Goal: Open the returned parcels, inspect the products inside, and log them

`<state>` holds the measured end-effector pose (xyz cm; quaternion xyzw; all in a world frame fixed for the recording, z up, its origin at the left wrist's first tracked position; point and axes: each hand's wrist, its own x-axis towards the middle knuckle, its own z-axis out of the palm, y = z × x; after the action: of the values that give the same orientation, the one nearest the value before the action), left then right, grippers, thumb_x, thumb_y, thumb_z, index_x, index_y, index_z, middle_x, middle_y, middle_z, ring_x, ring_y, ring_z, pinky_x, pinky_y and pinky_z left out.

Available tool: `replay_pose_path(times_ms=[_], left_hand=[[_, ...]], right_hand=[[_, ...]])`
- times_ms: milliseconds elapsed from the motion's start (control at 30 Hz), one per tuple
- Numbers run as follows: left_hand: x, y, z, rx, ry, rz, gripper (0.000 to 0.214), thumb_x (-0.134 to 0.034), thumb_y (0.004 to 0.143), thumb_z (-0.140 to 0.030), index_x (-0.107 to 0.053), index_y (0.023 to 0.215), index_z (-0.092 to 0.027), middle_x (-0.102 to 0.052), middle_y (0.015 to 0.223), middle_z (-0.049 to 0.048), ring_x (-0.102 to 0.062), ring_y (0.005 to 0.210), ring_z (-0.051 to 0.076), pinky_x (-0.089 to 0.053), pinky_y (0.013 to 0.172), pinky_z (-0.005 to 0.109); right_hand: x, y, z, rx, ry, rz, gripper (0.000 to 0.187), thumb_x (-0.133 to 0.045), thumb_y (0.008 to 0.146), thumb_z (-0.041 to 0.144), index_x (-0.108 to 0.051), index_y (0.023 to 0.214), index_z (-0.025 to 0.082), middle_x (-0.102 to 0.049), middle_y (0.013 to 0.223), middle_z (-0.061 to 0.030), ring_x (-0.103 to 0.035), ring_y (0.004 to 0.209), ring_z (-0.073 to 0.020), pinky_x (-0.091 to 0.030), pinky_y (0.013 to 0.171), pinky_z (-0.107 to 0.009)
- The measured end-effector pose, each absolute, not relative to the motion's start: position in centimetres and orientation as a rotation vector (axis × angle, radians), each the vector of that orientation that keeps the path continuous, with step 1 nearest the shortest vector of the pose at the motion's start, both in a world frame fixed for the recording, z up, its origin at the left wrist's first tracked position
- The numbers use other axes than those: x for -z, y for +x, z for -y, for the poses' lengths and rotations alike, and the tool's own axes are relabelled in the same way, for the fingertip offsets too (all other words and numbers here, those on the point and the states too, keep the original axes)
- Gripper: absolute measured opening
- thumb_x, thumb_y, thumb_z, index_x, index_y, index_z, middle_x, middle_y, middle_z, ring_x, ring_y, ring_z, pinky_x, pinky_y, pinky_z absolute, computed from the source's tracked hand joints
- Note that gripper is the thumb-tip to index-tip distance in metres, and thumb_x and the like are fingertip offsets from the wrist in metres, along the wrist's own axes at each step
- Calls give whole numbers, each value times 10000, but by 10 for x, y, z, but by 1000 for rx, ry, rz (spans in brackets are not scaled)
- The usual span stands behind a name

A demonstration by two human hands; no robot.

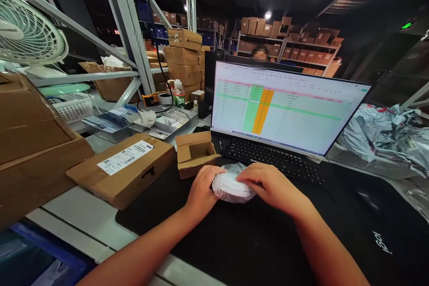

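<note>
A round white item in bubble wrap is held above the black desk mat. My left hand is closed round its left side, the thumb along the top. On the right, my right hand presses its fingers together on the wrap's upper right edge. What lies inside the wrap I cannot make out. Just behind my left hand stands a small open cardboard box with its flaps up. A keyboard sits beyond my right hand, under a monitor showing a spreadsheet.
At the left lies a closed carton with a label, beside larger cartons. Behind it are a grey divided tray and a bottle. A mouse rests on the mat; a basket of plastic bags stands at right.
</note>
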<state>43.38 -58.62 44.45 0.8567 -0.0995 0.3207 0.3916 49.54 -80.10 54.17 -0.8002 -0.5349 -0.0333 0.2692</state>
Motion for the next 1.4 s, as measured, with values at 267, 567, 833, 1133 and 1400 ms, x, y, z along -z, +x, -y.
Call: replay_pose_path(times_ms=[267,567,833,1133,1400], left_hand=[[-444,428,592,-475,1964,123,391,-680,837,-420,-565,1151,-216,-657,1102,60,-614,1018,241,-472,897,356],[-442,432,592,-525,1923,-32,393,-627,867,-475,-575,1149,-206,-639,1112,76,-608,1050,246,-472,948,381],[-435,438,593,-725,1732,-114,509,-720,801,-401,-474,1201,-203,-584,1163,83,-613,1072,209,-492,971,368],[-446,430,595,-658,1810,-140,265,-715,762,-363,-632,952,-198,-676,967,34,-636,930,206,-493,869,322],[-438,433,598,-551,1823,-95,246,-640,853,-426,-671,913,-190,-709,933,38,-643,875,196,-487,803,292]], right_hand=[[-553,504,820,-235,-2115,1278,403,-553,863,127,-733,1181,297,-756,1042,-5,-703,847,-171,-548,762,-280],[-529,526,807,-868,-1798,812,543,-856,664,353,-694,1158,197,-727,1038,-45,-648,521,-111,-488,432,-200],[-521,527,794,-744,-1675,650,501,-641,826,505,-709,1136,118,-671,585,-13,-660,514,-139,-509,484,-212],[-516,535,793,-644,-1707,789,299,-783,708,377,-793,908,155,-738,852,-47,-527,525,-69,-443,461,-205],[-505,526,781,-790,-2015,896,512,-783,691,339,-673,1163,173,-704,829,-14,-534,563,-89,-410,466,-193]])
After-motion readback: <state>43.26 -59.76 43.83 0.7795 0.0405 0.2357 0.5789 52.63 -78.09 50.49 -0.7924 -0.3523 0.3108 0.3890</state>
